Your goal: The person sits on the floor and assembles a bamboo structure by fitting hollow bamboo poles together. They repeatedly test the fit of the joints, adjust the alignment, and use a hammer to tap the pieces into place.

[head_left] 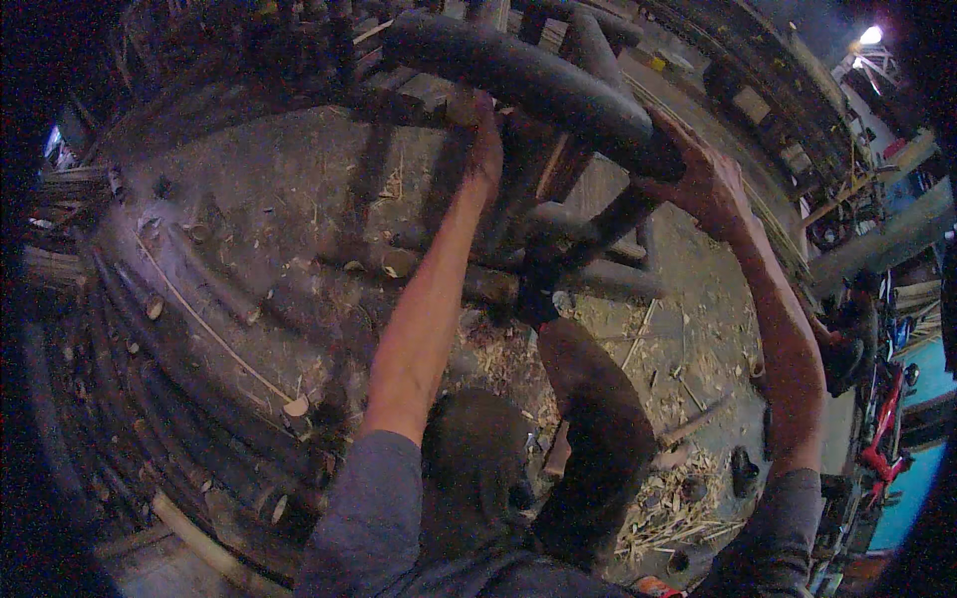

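A thick, dark, rounded pole [538, 85] slants across the top of the view, part of a frame of similar dark poles. My right hand [706, 181] is closed around its near right end, fingers wrapped over the top. My left hand [485, 145] reaches up to the pole's underside, beside a small tan block-like piece [464, 107]. The left fingers are mostly hidden there, so their grip does not show. Thinner crossing poles [598, 277] of the frame lie below, close to my foot [538, 294].
Many long dark poles [179, 429] with pale cut ends lie along the left. Shavings and chips [688, 493] cover the floor by my legs, with a short wooden stick [696, 424] among them. On the right stand a red object [879, 444] and a bright lamp [870, 36].
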`<state>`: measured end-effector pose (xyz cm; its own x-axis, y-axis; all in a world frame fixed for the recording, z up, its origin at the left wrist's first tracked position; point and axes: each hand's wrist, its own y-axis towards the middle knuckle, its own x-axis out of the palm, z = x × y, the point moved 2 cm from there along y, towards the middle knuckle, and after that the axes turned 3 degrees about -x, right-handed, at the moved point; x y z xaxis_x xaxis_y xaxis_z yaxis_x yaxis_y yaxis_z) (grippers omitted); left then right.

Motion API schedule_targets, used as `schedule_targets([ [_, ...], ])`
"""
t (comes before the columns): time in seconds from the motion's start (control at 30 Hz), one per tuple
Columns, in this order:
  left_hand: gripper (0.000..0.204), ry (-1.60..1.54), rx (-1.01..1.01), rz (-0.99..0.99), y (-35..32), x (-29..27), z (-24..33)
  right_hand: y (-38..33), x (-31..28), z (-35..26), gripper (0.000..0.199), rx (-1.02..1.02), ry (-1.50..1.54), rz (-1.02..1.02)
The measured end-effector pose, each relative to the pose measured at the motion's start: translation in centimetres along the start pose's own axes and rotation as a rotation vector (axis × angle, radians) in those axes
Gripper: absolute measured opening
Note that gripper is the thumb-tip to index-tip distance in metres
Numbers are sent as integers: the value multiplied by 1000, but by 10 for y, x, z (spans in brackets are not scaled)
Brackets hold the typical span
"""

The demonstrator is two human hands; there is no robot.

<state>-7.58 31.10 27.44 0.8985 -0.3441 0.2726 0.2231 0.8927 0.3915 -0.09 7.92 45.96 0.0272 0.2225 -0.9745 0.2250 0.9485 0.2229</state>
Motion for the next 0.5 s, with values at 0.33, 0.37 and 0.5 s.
schedule_targets([
  [0.33, 67, -18, 65, 51, 17, 4, 4, 9, 13, 31, 86, 6, -87, -11],
  [0.37, 68, -28, 72, 56, 18, 6, 6, 10, 14, 38, 86, -9, -103, -5],
  [0.5, 71, -34, 97, 74, 26, 13, 9, 11, 17, 43, 87, 13, -143, 0],
])
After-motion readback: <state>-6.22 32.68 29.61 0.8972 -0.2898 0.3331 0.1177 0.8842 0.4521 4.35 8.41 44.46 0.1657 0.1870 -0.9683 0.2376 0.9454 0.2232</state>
